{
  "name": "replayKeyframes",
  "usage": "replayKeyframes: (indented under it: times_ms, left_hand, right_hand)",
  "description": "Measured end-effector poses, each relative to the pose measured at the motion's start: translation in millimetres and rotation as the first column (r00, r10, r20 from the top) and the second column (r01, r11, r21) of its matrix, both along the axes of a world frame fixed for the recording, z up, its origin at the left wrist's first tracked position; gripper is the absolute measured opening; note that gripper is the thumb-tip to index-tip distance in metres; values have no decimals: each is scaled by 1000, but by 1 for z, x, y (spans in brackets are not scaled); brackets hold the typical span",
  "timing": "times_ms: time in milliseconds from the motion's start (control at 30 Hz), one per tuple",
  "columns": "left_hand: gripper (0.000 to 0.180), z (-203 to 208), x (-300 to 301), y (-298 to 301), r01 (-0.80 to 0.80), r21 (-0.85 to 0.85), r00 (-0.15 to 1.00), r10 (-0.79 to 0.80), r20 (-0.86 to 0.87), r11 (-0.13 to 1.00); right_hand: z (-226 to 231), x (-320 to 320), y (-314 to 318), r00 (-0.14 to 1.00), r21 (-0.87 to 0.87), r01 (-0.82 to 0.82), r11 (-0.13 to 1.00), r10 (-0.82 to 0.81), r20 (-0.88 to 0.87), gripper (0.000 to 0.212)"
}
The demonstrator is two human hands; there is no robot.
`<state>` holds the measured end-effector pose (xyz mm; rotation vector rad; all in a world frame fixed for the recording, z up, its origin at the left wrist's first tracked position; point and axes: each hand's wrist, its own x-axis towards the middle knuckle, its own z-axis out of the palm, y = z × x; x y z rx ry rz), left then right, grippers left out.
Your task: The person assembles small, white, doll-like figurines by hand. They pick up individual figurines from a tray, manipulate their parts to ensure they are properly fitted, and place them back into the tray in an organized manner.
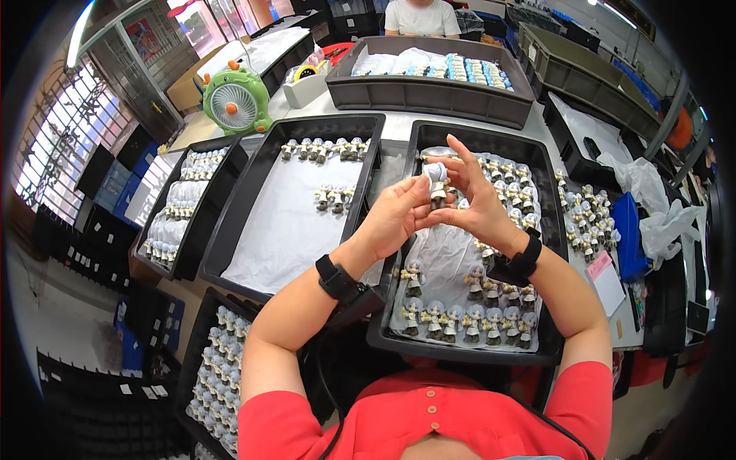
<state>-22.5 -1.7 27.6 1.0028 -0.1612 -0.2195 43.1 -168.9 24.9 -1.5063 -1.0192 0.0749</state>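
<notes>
A small figurine point(438, 182) with pale hair and a white and gold outfit is held upright between my two hands, above the right-hand black tray point(558, 230). My left hand point(397, 211) pinches it from the left side with thumb and fingers. On the other side, the thumb and fingers of my right hand point(484, 201) close around it, with one finger raised. Below, the paper-lined tray holds rows of similar figurines point(452, 322) near its front and a denser group at its back right, partly hidden by my right hand.
Left of it, another black tray point(244, 207) holds a few figurines on white paper. More figurine trays stand farther left and lower left. A large grey crate point(429, 96) sits behind, near a green fan point(235, 100). Loose figurines point(589, 222) lie at the right. A person point(422, 19) is at the far side.
</notes>
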Motion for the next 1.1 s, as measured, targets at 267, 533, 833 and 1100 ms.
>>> replayKeyframes:
  times_ms: [267, 533, 833, 1100]
  left_hand:
    - [34, 1, 0, 2, 26, -4, 998, -26, -51, 1000]
    - [30, -1, 1, 5, 5, -56, 998, -8, -57, 998]
    - [24, -8, 5, 7, -19, -106, 1000, 17, -19, 994]
    - [34, -16, 6, 11, 87, -153, 994, -97, -57, 984]
  right_hand:
    - [1, -1, -2, 987, -12, -34, 999, 32, -159, 98]
    - [5, -8, 0, 990, 37, 104, 994, -100, -97, 71]
    - [1, -10, 1, 882, 29, 340, 940, -329, 338, 30]
    - [5, -18, 4, 893, 86, 345, 935, -355, 278, 30]
